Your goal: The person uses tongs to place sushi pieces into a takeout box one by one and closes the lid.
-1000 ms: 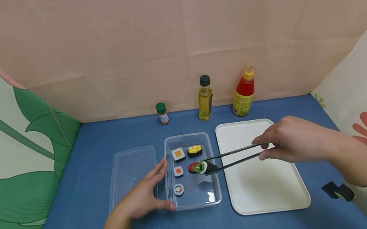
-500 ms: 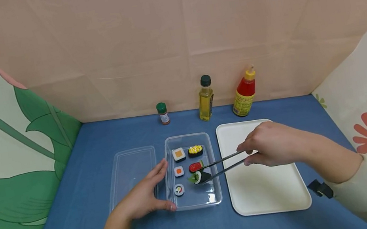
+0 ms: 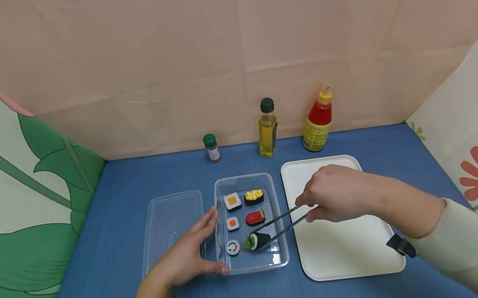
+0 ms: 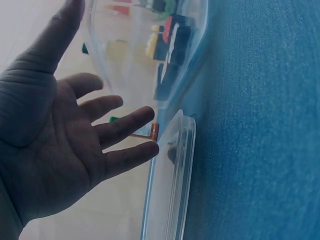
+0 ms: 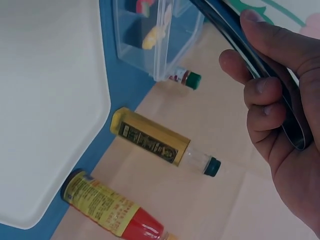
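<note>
In the head view, my right hand grips metal tongs, whose looped end shows in the right wrist view. The tong tips pinch a cone-shaped sushi hand roll with a green leafy end, low inside the clear plastic box. My left hand spreads its straight fingers and thumb along the box's left wall. Inside the box lie a corn-topped sushi, a red-topped sushi, a square orange-centred piece, a smaller orange-centred roll and a round roll.
A clear lid lies left of the box, partly behind my left hand. To the right is a white tray, beneath my right hand. Along the back stand a green-capped spice jar, an oil bottle and a red sauce bottle.
My right hand has moved left and the tongs have carried the hand roll down and toward the front of the box, uncovering the red-topped sushi. The left hand keeps its place.
</note>
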Tool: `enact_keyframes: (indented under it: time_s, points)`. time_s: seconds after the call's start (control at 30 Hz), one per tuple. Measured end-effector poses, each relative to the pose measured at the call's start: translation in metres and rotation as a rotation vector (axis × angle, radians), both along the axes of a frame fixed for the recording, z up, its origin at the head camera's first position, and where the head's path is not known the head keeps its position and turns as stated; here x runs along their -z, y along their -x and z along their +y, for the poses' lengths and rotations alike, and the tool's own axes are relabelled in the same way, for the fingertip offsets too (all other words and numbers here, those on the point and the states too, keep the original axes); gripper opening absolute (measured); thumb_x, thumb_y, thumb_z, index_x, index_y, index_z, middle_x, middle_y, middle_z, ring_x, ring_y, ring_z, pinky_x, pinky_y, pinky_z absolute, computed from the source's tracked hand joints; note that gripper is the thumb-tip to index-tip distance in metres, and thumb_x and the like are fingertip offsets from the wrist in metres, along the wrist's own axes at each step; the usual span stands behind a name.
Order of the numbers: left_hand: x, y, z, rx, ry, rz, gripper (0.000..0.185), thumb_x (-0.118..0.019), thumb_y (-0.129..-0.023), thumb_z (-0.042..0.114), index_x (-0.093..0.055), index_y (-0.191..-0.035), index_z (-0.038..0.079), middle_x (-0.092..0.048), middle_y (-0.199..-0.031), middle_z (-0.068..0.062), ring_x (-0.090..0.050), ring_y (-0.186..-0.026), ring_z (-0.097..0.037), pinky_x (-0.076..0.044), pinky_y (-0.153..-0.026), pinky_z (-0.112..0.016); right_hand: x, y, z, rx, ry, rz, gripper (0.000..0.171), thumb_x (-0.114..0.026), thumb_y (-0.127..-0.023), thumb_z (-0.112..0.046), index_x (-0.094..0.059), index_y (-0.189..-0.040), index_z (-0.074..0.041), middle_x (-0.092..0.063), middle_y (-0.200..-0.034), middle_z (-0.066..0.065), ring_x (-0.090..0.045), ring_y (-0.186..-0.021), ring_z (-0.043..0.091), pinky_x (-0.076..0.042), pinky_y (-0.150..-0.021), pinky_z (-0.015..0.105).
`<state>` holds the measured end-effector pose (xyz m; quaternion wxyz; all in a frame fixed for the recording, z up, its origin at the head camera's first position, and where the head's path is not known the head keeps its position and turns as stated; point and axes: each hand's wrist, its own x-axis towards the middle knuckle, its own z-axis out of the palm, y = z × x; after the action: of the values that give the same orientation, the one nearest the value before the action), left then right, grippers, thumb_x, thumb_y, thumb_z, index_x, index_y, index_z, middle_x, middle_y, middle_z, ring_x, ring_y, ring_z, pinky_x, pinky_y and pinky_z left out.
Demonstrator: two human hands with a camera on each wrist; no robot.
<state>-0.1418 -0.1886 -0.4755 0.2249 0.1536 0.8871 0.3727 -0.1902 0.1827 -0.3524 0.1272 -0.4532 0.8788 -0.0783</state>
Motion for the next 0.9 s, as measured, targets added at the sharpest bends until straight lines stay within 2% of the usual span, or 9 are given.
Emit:
enact_keyframes:
  time_s: [0.23,0.4,0.63,0.9]
  points:
    - [0.001,0.0,0.0,-0.005,0.0,-0.001,0.126,-0.096,-0.07,0.043,-0.019,-0.167,0.023,-0.005,-0.174,0.01,-0.012,-0.158,-0.031,-0.031,-0.118,-0.06,-0.001,0.0,-0.017,-0.029,-0.078,0.054,0.033,-0.089,-0.085,-0.028,-0.082,-0.114,-0.015,-0.079,-0.093,-0.005,-0.074,-0.083,0.012,-0.058,-0.076,0.031]
    - [0.001,0.001,0.0,-0.004,0.001,-0.004,0.126,-0.096,-0.07,0.043,-0.019,-0.167,0.023,-0.004,-0.174,0.01,-0.012,-0.158,-0.031,-0.031,-0.117,-0.06,0.0,0.001,-0.021,-0.02,-0.12,0.068,0.034,-0.088,-0.085,-0.03,-0.082,-0.115,-0.016,-0.079,-0.092,-0.005,-0.073,-0.083,0.013,-0.058,-0.076,0.032]
    - [0.001,0.001,0.0,-0.01,0.0,-0.008,0.126,-0.096,-0.069,0.043,-0.019,-0.167,0.024,-0.005,-0.173,0.011,-0.012,-0.159,-0.03,-0.031,-0.118,-0.059,-0.001,0.003,-0.018,0.006,-0.131,0.054,0.034,-0.088,-0.086,-0.03,-0.082,-0.115,-0.016,-0.078,-0.092,-0.005,-0.071,-0.081,0.012,-0.057,-0.073,0.03]
    - [0.002,0.0,-0.001,-0.007,-0.002,-0.003,0.126,-0.096,-0.069,0.044,-0.02,-0.167,0.023,-0.005,-0.173,0.012,-0.013,-0.158,-0.031,-0.031,-0.117,-0.06,-0.006,0.001,-0.007,0.027,-0.099,0.057,0.036,-0.088,-0.085,-0.029,-0.081,-0.117,-0.014,-0.079,-0.099,-0.003,-0.075,-0.087,0.016,-0.059,-0.075,0.034]
